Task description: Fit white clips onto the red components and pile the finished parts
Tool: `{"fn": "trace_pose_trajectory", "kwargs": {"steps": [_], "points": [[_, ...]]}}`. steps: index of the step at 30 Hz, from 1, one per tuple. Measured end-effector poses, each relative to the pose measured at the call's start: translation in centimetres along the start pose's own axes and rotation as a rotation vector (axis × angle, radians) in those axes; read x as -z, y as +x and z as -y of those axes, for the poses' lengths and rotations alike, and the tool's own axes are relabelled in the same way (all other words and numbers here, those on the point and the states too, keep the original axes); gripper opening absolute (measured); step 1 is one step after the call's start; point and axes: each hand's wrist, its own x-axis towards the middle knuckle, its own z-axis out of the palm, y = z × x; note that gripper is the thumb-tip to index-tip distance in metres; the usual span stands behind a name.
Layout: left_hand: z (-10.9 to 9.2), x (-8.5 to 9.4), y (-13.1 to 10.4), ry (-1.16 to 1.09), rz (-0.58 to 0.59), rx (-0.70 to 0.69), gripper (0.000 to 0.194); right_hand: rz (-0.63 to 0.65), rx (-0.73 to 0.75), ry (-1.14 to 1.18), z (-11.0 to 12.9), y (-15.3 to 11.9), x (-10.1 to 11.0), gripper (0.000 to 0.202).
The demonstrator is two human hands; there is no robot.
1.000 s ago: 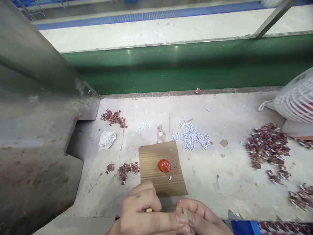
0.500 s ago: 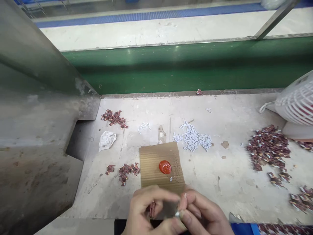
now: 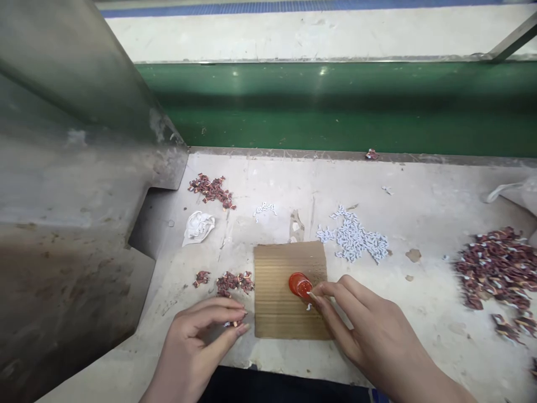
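My left hand is closed near the cardboard's left edge, with a small dark-brown piece with pale bits between thumb and fingers. My right hand pinches a tiny white piece, mostly hidden by the fingertips, at the edge of a small red cup. That cup stands on a square of brown cardboard. One loose white curved piece lies beside it, just under my right fingertips. Several similar brown pieces lie in a cluster beyond my left hand.
A heap of white curved pieces lies behind the cardboard. A large brown pile is at right, a smaller brown pile at back left, near a crumpled white wad. A metal panel walls the left side; a green belt runs behind.
My hands were together at the front edge and have moved apart. The left went leftward with a brown piece; the right reached to the red cup. The camera view shifted slightly.
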Motion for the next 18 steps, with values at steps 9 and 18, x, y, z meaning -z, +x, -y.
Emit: {"fn": "trace_pose_trajectory", "kwargs": {"steps": [9, 18], "points": [[-0.5, 0.0, -0.1, -0.282, -0.084, 0.131, 0.021, 0.006, 0.024, -0.100, 0.2, 0.1, 0.0, 0.020], [-1.1, -0.3, 0.2, -0.290, -0.108, -0.035, 0.035, -0.004, 0.057, -0.128, 0.7, 0.3, 0.0, 0.019]]}}
